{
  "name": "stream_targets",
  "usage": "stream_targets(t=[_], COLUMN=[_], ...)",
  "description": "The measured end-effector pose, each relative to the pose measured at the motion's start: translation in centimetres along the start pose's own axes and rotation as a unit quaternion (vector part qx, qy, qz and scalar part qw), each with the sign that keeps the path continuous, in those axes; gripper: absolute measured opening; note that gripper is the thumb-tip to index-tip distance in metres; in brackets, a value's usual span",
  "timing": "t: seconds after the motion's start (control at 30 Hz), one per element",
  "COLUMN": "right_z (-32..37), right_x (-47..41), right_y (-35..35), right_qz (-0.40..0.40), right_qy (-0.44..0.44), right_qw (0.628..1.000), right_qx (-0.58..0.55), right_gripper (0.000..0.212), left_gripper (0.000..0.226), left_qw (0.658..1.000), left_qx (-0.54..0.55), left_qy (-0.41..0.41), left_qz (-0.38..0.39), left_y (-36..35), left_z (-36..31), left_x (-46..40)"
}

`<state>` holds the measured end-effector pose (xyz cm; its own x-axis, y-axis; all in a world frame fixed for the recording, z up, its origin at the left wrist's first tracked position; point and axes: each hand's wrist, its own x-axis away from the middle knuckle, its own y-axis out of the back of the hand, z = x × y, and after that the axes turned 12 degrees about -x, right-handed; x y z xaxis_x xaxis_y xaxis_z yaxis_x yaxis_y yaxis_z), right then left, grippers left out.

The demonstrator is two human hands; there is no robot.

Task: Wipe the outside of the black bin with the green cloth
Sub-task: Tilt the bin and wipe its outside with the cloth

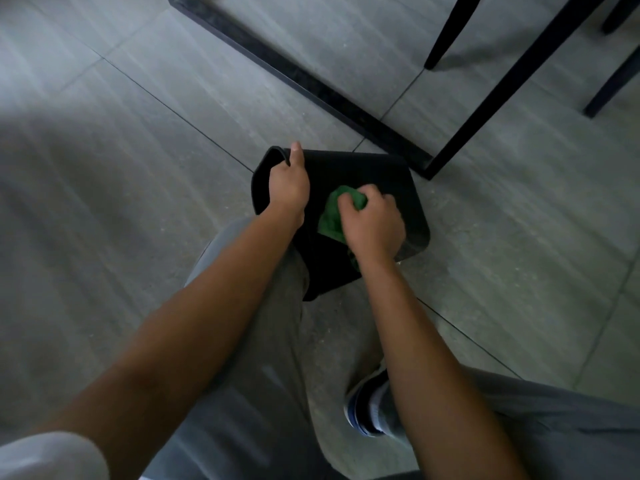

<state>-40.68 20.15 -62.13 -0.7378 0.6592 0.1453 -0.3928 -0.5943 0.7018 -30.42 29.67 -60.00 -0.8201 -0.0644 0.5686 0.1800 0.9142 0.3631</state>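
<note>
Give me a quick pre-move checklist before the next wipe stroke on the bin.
1. Green cloth held in right hand: ok.
2. Cloth touching the outer wall of the black bin: ok.
3. Left hand steadying the bin at its rim: ok.
4. Bin tipped so its side faces up: ok.
5. Room for the stroke: black frame leg stands close beside the bin; contact cannot tell.
6. Far and underside walls wiped: cannot tell, hidden.
</note>
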Motion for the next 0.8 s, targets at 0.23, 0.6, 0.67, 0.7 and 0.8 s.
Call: stream_targets(t=[0.23,0.6,0.67,0.7,0.8], right_z=[2.1,-6.0,-3.6,-2.1,0.4], right_x=[-0.6,-1.9,-0.8,-0.3,0.6], right_y=[2.9,5.0,3.8,3.1,1.6], right_qz=[0.245,0.011,0.065,0.103,0.202], right_qy=[-0.139,-0.183,-0.104,-0.069,-0.024], right_qw=[0.916,0.939,0.967,0.969,0.954], right_qx=[-0.284,-0.290,-0.225,-0.214,-0.219], right_gripper=[0.030,0.013,0.021,0.023,0.023], left_gripper=[0.047,0.039,0.045,0.051,0.055], left_qw=[1.000,0.998,0.998,0.998,0.999], left_qx=[0.014,0.044,0.057,0.063,0.030], left_qy=[-0.016,-0.010,0.007,0.015,0.003], left_qz=[-0.010,0.053,0.022,0.002,-0.018], left_y=[0.5,0.2,0.1,0.0,-0.3], left_z=[0.0,-0.1,0.0,0.0,-0.4], left_x=[-0.4,-0.4,-0.6,-0.7,-0.7])
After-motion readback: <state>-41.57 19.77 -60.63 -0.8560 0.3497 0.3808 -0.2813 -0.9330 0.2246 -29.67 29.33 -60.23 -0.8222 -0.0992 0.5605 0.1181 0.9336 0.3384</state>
